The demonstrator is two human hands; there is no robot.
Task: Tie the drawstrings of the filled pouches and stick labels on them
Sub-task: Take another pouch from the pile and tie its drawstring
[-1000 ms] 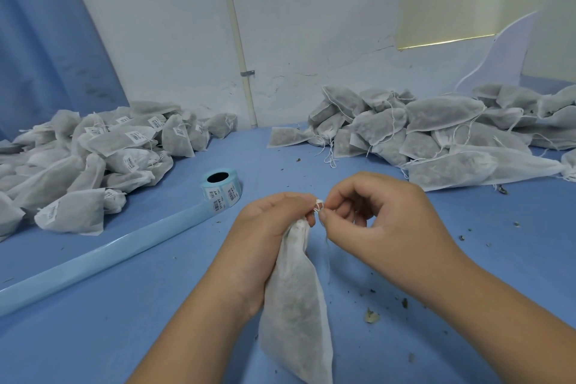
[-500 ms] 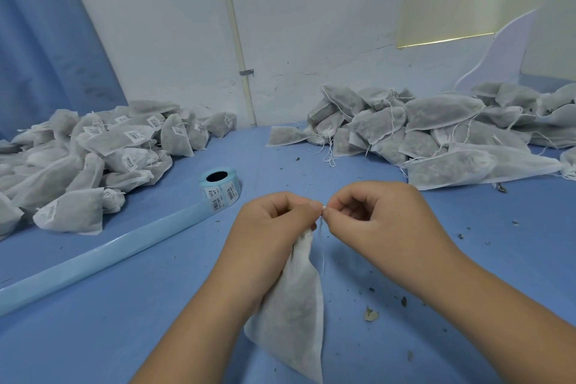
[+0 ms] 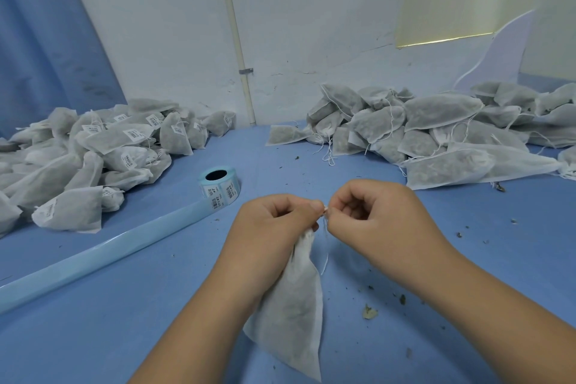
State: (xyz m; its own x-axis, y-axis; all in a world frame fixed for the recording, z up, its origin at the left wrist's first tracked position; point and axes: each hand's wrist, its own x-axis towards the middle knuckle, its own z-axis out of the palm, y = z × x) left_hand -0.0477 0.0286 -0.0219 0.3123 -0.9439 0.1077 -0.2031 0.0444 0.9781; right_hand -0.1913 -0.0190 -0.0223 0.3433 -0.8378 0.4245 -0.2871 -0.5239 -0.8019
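Tightening pouch drawstring, seemingly drawn closed now.

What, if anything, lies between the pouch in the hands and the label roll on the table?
Nothing visible does. The left hand grips the pouch at its neck, the right hand pinches its drawstring; the label roll stands to their left, with only blue table showing between.

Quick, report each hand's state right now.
The left hand grips the pouch at its neck.
The right hand pinches the drawstring at the pouch's mouth.
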